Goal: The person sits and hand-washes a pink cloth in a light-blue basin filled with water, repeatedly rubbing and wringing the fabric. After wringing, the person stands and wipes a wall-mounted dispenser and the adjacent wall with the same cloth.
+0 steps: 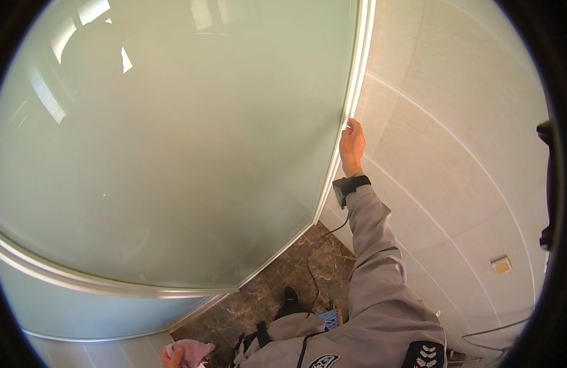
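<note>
My right hand [352,146] is raised against the white upright frame [355,83] of a large frosted glass panel [182,152]. Its fingers are curled at the frame's edge; whether they grip it or hold something small is hidden. A black strap with a small device [342,191] circles that wrist, and a thin dark cable [309,262] hangs from it. Low in the picture, my left hand [174,356], partly cut off by the edge, holds a crumpled pink cloth [197,353]. The cloth is apart from the glass.
Pale tiled wall [439,152] rises on the right, with a small square wall fitting [501,265]. A second glass panel [104,317] stands at lower left. On the brown marbled floor [265,294] are my dark shoe [290,295] and a blue item [330,319] beside my leg.
</note>
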The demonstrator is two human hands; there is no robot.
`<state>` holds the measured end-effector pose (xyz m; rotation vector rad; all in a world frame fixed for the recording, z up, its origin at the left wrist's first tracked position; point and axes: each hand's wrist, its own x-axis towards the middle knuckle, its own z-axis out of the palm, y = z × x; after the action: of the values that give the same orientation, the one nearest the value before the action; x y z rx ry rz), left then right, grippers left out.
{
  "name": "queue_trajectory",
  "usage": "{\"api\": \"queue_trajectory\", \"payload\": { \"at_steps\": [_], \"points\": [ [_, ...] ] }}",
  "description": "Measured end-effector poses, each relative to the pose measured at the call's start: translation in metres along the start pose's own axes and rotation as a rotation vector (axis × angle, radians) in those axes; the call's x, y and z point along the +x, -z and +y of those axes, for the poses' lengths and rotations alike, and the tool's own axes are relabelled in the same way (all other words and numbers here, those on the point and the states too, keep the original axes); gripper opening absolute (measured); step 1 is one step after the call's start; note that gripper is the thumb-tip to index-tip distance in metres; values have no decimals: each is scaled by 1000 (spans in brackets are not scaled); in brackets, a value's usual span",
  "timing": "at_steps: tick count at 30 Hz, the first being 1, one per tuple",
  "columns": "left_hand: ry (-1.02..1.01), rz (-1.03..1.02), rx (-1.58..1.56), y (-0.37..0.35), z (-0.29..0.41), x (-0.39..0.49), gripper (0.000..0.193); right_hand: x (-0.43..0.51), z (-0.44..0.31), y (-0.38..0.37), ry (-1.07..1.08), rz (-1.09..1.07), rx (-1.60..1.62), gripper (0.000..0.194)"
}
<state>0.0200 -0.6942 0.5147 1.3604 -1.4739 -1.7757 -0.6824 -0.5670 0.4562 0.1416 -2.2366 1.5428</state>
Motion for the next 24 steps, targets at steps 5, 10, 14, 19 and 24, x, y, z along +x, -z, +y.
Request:
{"api": "queue_trajectory", "payload": {
  "at_steps": [5, 10, 14, 19, 24],
  "points": [
    [48, 91, 28, -15, 8, 15, 24, 18, 4, -18, -36, -7, -61, 38],
    [-102, 54, 185, -16, 13, 28, 24, 18, 8, -34, -79, 94, -81, 38],
    [-108, 27, 20, -10, 12, 50, 17, 4, -3, -32, 20, 170, -28, 30],
    [-51, 113, -109, -4, 9, 68, 19, -109, -65, -24, 111, -259, 532, 12],
    [-39, 126, -86, 4, 7, 78, 15, -304, -159, -37, 677, -1200, 620, 42]
  ]
}}
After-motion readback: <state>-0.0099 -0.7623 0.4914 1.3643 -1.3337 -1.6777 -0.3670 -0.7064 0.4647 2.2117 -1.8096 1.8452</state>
